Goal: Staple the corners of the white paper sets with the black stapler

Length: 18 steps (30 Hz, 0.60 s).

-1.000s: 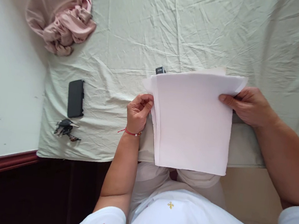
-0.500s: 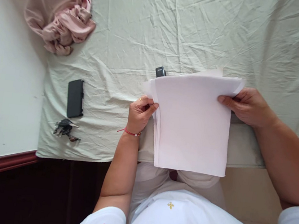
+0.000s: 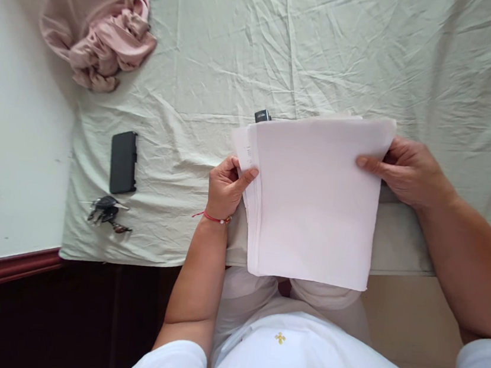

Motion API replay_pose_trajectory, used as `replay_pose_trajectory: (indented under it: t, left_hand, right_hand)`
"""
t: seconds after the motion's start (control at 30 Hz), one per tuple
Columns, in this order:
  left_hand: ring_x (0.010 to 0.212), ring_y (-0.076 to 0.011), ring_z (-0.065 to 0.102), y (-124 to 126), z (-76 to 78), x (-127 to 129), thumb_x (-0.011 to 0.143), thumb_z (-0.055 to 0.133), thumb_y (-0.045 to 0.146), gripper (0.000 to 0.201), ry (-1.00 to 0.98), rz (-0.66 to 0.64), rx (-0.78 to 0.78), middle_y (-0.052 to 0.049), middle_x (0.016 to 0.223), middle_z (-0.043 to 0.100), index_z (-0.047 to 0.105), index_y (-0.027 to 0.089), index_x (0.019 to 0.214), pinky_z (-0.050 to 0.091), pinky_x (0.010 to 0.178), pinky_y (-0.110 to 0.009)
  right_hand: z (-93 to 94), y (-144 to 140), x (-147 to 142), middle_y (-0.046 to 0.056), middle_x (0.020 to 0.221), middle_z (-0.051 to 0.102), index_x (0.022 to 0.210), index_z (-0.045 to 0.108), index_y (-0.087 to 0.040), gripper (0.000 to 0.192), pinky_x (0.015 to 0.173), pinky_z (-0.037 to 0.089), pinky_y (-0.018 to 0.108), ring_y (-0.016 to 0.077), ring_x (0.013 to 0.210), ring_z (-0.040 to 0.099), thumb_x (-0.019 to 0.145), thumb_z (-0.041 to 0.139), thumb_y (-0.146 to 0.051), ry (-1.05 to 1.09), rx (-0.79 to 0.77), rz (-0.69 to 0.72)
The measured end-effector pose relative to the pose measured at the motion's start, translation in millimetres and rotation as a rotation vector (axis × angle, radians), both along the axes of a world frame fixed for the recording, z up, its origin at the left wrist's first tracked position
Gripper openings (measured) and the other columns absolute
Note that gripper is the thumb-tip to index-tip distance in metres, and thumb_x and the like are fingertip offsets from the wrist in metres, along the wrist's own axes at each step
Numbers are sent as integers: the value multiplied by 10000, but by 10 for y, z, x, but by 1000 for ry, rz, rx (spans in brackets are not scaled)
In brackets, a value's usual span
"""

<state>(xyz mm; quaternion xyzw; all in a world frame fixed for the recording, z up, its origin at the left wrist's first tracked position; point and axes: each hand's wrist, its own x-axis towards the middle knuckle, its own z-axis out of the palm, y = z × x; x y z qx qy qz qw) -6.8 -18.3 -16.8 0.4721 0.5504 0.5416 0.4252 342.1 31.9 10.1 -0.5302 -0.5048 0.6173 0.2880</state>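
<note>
Left hand (image 3: 226, 189) was pinching the left edge of a stack of white paper (image 3: 315, 198) mid-frame, thumb on top, and the right hand (image 3: 401, 170) was gripping its upper right edge the same way. The stack sat over the near edge of a wrinkly pale sheet (image 3: 289, 46). A black phone (image 3: 123, 161) and keys (image 3: 106, 212) lay off to the left, pink cloth (image 3: 98, 34) bunched in the upper left.

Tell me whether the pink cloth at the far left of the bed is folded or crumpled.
Crumpled. The pink cloth lies in a bunched heap with twisted ridges and no flat folded edges.
</note>
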Motion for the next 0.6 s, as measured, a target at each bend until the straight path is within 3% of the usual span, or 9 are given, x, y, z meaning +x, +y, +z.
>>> replay_pose_trajectory:
  t: [0.17, 0.23, 0.37, 0.47, 0.6]
  left_hand:
    - [671, -100, 549, -1, 26, 33, 785, 931, 564, 466, 2, 18, 51, 38, 744, 563, 614, 232, 868, 481, 635, -231]
    - [678, -110, 577, -3, 25, 35, 801, 921, 567, 468, -1, 10, 54, 35, 769, 588, 627, 263, 1003, 483, 631, -236]
    - [684, -128, 604, -1, 18, 34, 797, 927, 568, 655, -32, 6, 57, 29, 825, 642, 537, 339, 1270, 494, 646, -254]
    - [673, -130, 571, 8, 17, 26, 798, 921, 578, 649, 6, 25, 89, 36, 800, 602, 529, 353, 1264, 482, 665, -267]
    - [673, -120, 499, 12, 20, 0, 822, 902, 575, 442, 90, 26, 109, 35, 747, 491, 671, 305, 1086, 430, 664, -256]
  right_hand:
    - [-32, -8, 19, 96, 1209, 676, 1226, 684, -86, 777, 819, 608, 128, 19, 954, 648, 699, 824, -639, -9, -15, 4]
    - [-37, -9, 21, 103, 1205, 677, 1203, 689, -72, 766, 805, 607, 136, 21, 936, 649, 705, 819, -639, -13, -19, 10]
    - [-32, -1, 17, 109, 1190, 680, 1171, 689, -53, 753, 773, 595, 128, 18, 906, 647, 711, 814, -635, -24, -25, 13]
    - [-24, 2, 15, 107, 1182, 682, 1166, 683, -52, 748, 780, 598, 129, 17, 907, 646, 714, 809, -635, -22, -22, 12]
    - [-10, -5, 6, 110, 1176, 683, 1144, 673, -42, 730, 766, 591, 118, 16, 901, 646, 720, 808, -620, -17, -12, 4]
